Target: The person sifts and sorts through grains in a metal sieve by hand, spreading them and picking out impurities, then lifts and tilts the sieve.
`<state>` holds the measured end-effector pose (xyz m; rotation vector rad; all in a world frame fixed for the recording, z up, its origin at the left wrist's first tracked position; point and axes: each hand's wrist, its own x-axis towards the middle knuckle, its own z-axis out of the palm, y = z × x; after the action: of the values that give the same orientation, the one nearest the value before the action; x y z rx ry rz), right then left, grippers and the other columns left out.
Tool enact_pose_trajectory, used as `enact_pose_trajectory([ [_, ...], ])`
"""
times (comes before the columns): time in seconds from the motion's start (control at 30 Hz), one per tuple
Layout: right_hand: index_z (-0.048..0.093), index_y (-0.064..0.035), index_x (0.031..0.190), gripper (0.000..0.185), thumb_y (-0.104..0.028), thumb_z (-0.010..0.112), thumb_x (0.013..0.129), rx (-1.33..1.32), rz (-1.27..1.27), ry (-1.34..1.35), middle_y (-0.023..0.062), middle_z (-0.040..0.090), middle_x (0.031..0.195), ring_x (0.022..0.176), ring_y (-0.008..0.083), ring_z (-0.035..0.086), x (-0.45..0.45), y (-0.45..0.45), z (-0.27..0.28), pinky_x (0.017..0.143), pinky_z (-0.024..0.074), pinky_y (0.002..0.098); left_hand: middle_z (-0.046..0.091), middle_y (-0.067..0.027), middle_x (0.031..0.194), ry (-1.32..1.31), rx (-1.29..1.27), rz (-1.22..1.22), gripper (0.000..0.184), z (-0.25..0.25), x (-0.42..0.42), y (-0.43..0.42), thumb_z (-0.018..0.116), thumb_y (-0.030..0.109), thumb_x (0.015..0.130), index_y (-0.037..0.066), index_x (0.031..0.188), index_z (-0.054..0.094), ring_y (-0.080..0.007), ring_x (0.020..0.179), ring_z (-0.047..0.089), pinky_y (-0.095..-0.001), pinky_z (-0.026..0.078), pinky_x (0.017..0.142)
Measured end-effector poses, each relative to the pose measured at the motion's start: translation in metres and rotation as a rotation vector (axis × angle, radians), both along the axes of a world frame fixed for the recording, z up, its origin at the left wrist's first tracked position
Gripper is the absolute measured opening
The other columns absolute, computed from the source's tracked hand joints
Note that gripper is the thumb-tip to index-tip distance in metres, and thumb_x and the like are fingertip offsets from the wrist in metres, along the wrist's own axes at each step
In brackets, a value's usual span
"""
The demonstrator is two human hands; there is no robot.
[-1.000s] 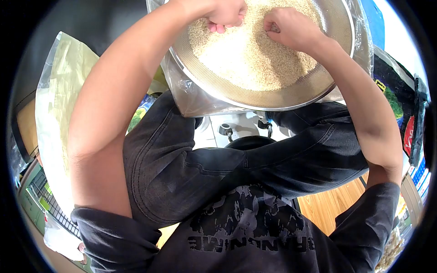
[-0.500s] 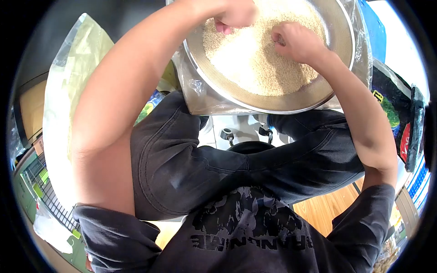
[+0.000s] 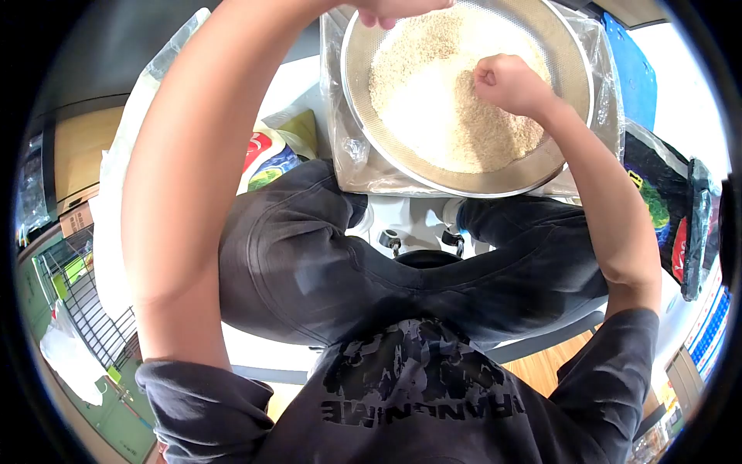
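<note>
A round metal mesh sieve [image 3: 568, 135] holds a broad layer of pale tan grain [image 3: 495, 151], glaring white where strong light hits it. Over the right part of the grain is my right hand [image 3: 510, 83], its fingers curled into a fist; what they hold, if anything, is hidden. My left hand [image 3: 398, 8] hangs over the sieve's far left side, cut off by the top of the view. Its visible fingers are bent in, and their contents cannot be seen. Beneath the sieve lies clear plastic sheeting [image 3: 352, 166].
My thighs flank the space below the sieve. A printed bag [image 3: 270, 158] and a pale sack [image 3: 116, 193] lie to the left. On the right are a dark printed bag [image 3: 657, 185] and a blue panel [image 3: 630, 69]. A wire rack [image 3: 81, 298] stands far left.
My left hand has moved up, partly out of view. My right hand stays over the grain, turned slightly and more tightly curled. The view has shifted a little.
</note>
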<state>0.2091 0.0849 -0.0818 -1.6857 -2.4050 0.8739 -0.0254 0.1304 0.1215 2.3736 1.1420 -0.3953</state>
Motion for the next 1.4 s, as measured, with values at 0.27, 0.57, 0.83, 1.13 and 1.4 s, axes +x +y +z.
enact_pose_trajectory([
  [0.27,0.059,-0.0006,0.08,0.025,-0.022,0.065,0.091,0.011,-0.112,0.156,-0.0005,0.044,0.064,0.062,0.0103,0.042,0.061,0.005,0.071,0.059,0.0399,0.0311,0.068,-0.0186,0.087,-0.277,0.215,0.192,0.038,-0.068,-0.056,-0.045,0.056,0.036,0.103,0.001,0.108,0.067,-0.0336,0.077,0.068,-0.0428,0.052,0.075],
  [0.57,0.069,0.0003,0.087,0.017,-0.016,0.07,0.089,-0.016,-0.385,0.052,-0.0052,0.054,0.073,0.067,0.0076,0.047,0.157,-0.054,0.1,0.062,0.042,0.0277,0.071,-0.0172,0.114,-0.678,0.0,0.392,0.023,-0.15,0.019,-0.131,0.061,0.017,0.101,0.001,0.117,0.067,-0.0317,0.104,0.069,-0.0418,0.055,0.088],
  [0.83,0.073,0.0008,0.092,0.017,-0.016,0.071,0.087,-0.061,-0.608,-0.087,0.0044,0.066,0.076,0.069,0.0142,0.057,0.153,-0.065,0.102,0.069,0.0502,0.031,0.068,-0.0188,0.109,-0.388,-0.018,0.029,0.025,-0.164,0.034,-0.171,0.061,0.021,0.099,0.002,0.114,0.069,-0.0376,0.107,0.066,-0.0466,0.053,0.092],
  [1.13,0.072,-0.0009,0.105,0.022,-0.019,0.067,0.093,0.147,-0.203,0.074,0.014,0.067,0.079,0.072,0.0181,0.061,0.061,-0.039,0.077,0.072,0.0491,0.0356,0.054,-0.0227,0.147,-0.32,0.163,0.012,0.055,-0.182,0.051,-0.177,0.051,0.045,0.105,0.001,0.138,0.058,-0.0415,0.14,0.047,-0.0505,0.039,0.114],
  [1.4,0.074,-0.0065,0.104,0.021,-0.02,0.07,0.088,0.068,-0.015,-0.173,0.013,0.065,0.077,0.077,0.0311,0.066,0.011,-0.023,0.022,0.074,0.0533,0.0422,0.045,-0.0231,0.155,-0.298,0.134,-0.026,0.064,-0.195,0.06,-0.182,0.044,0.054,0.106,0.006,0.147,0.054,-0.0441,0.145,0.039,-0.0535,0.029,0.12],
])
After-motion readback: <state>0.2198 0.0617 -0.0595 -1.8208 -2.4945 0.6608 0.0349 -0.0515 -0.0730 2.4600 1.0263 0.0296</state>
